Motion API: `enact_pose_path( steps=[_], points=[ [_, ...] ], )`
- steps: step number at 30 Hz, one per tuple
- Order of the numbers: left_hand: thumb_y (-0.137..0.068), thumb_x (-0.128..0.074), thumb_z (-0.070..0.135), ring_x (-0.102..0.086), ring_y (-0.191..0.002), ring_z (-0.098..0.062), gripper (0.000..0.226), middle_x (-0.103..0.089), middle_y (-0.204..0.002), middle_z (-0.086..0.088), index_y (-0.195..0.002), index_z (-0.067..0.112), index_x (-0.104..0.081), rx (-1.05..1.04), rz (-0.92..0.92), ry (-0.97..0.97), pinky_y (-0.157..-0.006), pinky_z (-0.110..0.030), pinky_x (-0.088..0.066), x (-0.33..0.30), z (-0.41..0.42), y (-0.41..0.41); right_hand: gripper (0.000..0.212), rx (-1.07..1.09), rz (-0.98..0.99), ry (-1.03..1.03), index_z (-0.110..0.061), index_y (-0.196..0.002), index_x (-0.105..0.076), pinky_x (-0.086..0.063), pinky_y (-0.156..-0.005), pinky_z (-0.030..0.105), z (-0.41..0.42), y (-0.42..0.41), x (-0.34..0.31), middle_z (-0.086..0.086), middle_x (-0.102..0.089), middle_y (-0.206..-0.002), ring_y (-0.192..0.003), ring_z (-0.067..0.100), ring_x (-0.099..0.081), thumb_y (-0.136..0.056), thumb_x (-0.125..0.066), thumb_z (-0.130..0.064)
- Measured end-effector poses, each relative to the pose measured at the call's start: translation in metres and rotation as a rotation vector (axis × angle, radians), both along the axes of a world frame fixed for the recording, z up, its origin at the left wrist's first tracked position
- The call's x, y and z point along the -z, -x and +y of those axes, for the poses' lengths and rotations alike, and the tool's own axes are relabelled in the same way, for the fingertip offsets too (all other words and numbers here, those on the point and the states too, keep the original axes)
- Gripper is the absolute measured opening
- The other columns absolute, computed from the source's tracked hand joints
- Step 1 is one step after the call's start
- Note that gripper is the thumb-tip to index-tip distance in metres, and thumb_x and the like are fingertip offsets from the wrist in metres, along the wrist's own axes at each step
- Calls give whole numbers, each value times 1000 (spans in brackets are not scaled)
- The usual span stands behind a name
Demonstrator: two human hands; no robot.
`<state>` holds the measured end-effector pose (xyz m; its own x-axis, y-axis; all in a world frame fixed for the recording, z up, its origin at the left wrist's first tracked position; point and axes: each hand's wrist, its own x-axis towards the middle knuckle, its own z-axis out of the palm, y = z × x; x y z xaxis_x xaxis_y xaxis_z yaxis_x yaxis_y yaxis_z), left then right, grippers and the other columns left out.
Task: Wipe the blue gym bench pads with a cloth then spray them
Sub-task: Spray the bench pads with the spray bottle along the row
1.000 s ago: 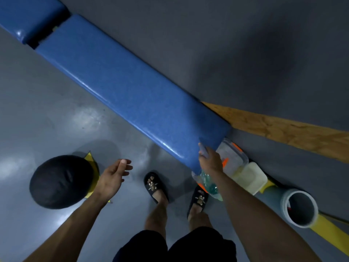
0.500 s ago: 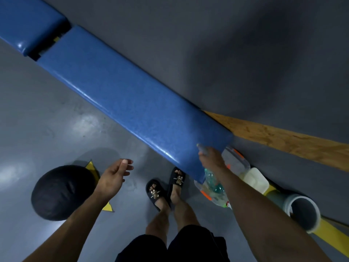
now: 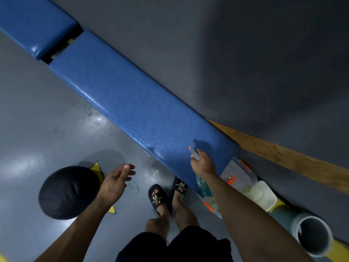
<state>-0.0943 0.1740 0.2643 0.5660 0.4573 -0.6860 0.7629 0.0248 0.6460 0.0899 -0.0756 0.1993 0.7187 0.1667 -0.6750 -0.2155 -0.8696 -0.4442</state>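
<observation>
A long blue bench pad (image 3: 132, 103) runs diagonally from upper left to lower right, with a shorter blue pad (image 3: 32, 25) beyond a gap at the upper left. My right hand (image 3: 203, 164) is over the long pad's near end, shut on a spray bottle (image 3: 204, 188). The bottle's nozzle points up the pad and its clear body with greenish liquid hangs below my wrist. My left hand (image 3: 117, 179) hovers over the floor left of the bench, fingers apart and holding nothing. No cloth is visible.
A black round weight (image 3: 68, 192) lies on the grey floor at lower left, over yellow markers. Clear plastic containers (image 3: 239, 176) and a grey pipe end (image 3: 311, 237) sit by the bench's near end. A wooden board (image 3: 283, 157) runs along the right. My sandalled feet (image 3: 168, 195) stand beside the bench.
My feet stepped closer together and toward the bench. My right hand with the bottle rose slightly onto the pad's end. The left hand stayed open over the floor.
</observation>
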Motion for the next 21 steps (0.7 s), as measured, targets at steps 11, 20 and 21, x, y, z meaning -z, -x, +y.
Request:
enact_pose_path(
  steps=[11, 20, 21],
  points=[
    [-74, -38, 80, -68, -96, -16, 64, -73, -105, 1, -106, 33, -68, -10, -41, 16, -81, -35, -52, -7, 9, -32, 8, -33, -111, 157, -19, -92, -55, -41, -74, 33, 11, -90, -15, 2, -57, -95, -85, 30, -53, -95, -49, -23],
    [-107, -42, 35, -68, -82, -8, 33, -72, -106, -8, -110, 16, -68, -49, -37, 22, -75, -28, -49, 6, 57, -25, 13, -314, 45, 12, -16, -102, -64, -51, -85, 40, 66, 5, -1, 9, -69, -111, -107, 35, -62, -92, -57, -21],
    [-107, -41, 34, -67, -85, -10, 33, -72, -106, -8, -111, 15, -68, -55, -28, 20, -76, -29, -49, 7, 65, -21, 13, -345, 47, 29, -16, -101, -63, -50, -85, 40, 78, 18, 1, 10, -69, -113, -109, 35, -61, -92, -56, -22]
  ],
)
